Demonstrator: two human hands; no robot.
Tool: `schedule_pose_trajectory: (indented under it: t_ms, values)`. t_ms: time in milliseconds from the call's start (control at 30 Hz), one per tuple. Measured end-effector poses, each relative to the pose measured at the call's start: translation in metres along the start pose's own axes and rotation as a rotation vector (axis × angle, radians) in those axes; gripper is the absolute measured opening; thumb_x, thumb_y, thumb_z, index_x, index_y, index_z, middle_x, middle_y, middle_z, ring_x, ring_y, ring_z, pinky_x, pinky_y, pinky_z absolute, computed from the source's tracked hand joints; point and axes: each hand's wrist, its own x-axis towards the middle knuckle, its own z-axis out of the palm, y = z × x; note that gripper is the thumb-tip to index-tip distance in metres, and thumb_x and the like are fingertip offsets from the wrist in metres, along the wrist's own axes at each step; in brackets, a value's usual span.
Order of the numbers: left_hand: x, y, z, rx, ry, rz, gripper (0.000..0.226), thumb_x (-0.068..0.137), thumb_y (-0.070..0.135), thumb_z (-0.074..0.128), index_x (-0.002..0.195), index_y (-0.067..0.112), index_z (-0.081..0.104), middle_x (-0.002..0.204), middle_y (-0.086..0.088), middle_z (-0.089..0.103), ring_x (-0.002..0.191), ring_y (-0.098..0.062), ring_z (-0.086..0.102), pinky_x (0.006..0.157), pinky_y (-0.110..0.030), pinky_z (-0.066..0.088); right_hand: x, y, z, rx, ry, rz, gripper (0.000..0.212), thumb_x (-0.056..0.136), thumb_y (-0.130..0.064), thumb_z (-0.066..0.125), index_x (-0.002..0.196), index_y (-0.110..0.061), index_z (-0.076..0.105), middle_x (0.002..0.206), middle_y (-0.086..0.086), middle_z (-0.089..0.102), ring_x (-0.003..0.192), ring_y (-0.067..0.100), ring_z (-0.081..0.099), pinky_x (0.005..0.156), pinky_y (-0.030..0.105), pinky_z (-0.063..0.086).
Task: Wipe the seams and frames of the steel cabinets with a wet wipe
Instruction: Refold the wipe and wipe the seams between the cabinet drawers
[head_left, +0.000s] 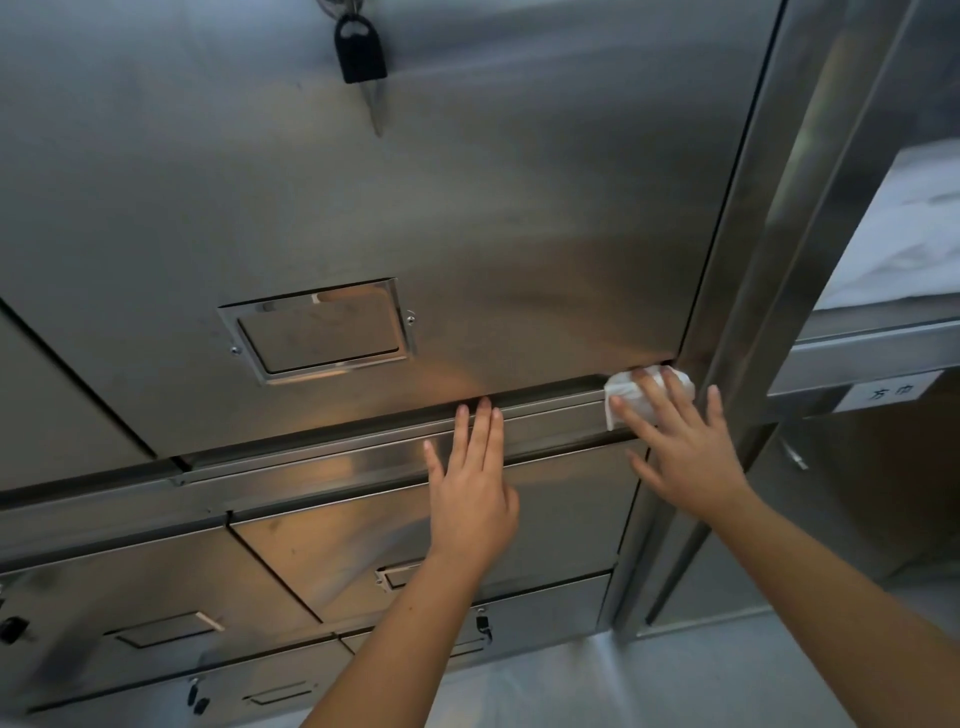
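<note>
The white wet wipe (626, 389) sits at about 3 o'clock, at the bottom right corner of the steel cabinet door (467, 208), where the horizontal seam meets the upright frame (737, 260). The right hand (685, 447) presses it there with straight, spread fingers laid over the cloth. The left hand (470, 488), near 6 o'clock, lies flat on the frame rail (311, 467) below the door, fingers straight and holding nothing. A black padlock (359, 52) hangs at 12 o'clock, and a label holder (317, 330) sits towards 9 o'clock.
</note>
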Motion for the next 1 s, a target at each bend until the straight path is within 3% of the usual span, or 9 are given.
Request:
schedule_pose_trajectory:
  t_ms: [133, 267, 400, 567, 733, 833, 900, 1000]
  values:
    - [0.000, 0.002, 0.001, -0.016, 0.005, -0.004, 0.087, 0.054, 0.017, 0.077, 0.135, 0.006, 0.048, 0.142, -0.008, 0.045, 0.131, -0.029, 0.041, 0.093, -0.062, 0.032, 0.002, -0.042, -0.004, 0.099, 0.019, 0.149, 0.067, 0.081, -0.054, 0.040, 0.142, -0.025, 0.033, 0.152, 0.011, 0.021, 0.139, 0.040, 0.014, 0.097, 0.070, 0.016]
    - [-0.001, -0.001, 0.003, -0.022, 0.007, 0.013, 0.089, 0.055, 0.018, 0.078, 0.136, 0.006, 0.044, 0.144, -0.008, 0.042, 0.135, -0.026, 0.032, 0.094, -0.060, 0.031, 0.014, -0.092, -0.003, 0.108, 0.075, 0.051, 0.074, 0.079, -0.054, 0.053, 0.144, -0.026, 0.031, 0.154, 0.008, 0.019, 0.140, 0.039, 0.013, 0.099, 0.066, 0.011]
    - [0.000, -0.004, 0.001, -0.002, 0.005, 0.019, 0.089, 0.052, 0.018, 0.079, 0.135, 0.007, 0.048, 0.143, -0.007, 0.044, 0.134, -0.023, 0.030, 0.093, -0.062, 0.034, 0.014, -0.072, 0.003, 0.039, 0.065, -0.036, 0.082, 0.072, -0.046, 0.068, 0.143, -0.029, 0.031, 0.153, 0.005, 0.022, 0.139, 0.034, 0.021, 0.098, 0.068, 0.022]
    - [0.000, -0.005, -0.003, 0.031, 0.025, 0.044, 0.089, 0.048, 0.018, 0.081, 0.131, 0.006, 0.052, 0.139, -0.008, 0.048, 0.127, -0.027, 0.046, 0.094, -0.057, 0.035, 0.002, -0.022, 0.002, 0.000, -0.017, 0.044, 0.067, 0.081, -0.053, 0.036, 0.143, -0.029, 0.028, 0.152, 0.010, 0.023, 0.140, 0.037, 0.018, 0.095, 0.071, 0.029]
    - [-0.002, -0.008, -0.003, 0.044, 0.054, 0.065, 0.090, 0.049, 0.019, 0.081, 0.132, 0.006, 0.051, 0.141, -0.009, 0.046, 0.128, -0.028, 0.044, 0.095, -0.058, 0.025, 0.004, -0.066, -0.005, 0.085, 0.011, 0.171, 0.074, 0.079, -0.062, 0.038, 0.141, -0.022, 0.036, 0.152, 0.013, 0.023, 0.139, 0.042, 0.017, 0.096, 0.069, 0.021]
    - [-0.009, -0.010, 0.000, 0.019, 0.043, 0.059, 0.093, 0.053, 0.021, 0.081, 0.137, 0.006, 0.043, 0.147, -0.010, 0.037, 0.136, -0.027, 0.032, 0.096, -0.059, 0.023, 0.018, -0.107, -0.009, 0.092, 0.063, 0.068, 0.078, 0.077, -0.063, 0.049, 0.142, -0.024, 0.033, 0.152, 0.012, 0.021, 0.138, 0.043, 0.018, 0.098, 0.069, 0.021]
    - [-0.016, -0.016, 0.002, -0.010, 0.039, 0.022, 0.094, 0.060, 0.019, 0.077, 0.141, 0.008, 0.030, 0.154, -0.007, 0.021, 0.143, -0.023, 0.011, 0.099, -0.059, 0.018, 0.029, -0.137, -0.013, 0.117, 0.082, -0.017, 0.085, 0.068, -0.057, 0.066, 0.141, -0.025, 0.035, 0.151, 0.011, 0.023, 0.137, 0.042, 0.019, 0.098, 0.069, 0.023]
    - [-0.026, -0.030, -0.002, -0.021, 0.017, -0.030, 0.096, 0.063, 0.017, 0.074, 0.143, 0.009, 0.022, 0.156, -0.004, 0.009, 0.144, -0.018, -0.007, 0.102, -0.058, 0.015, 0.036, -0.149, -0.011, 0.098, 0.106, -0.084, 0.081, 0.068, -0.052, 0.069, 0.139, -0.026, 0.039, 0.150, 0.008, 0.025, 0.136, 0.038, 0.022, 0.099, 0.067, 0.020]
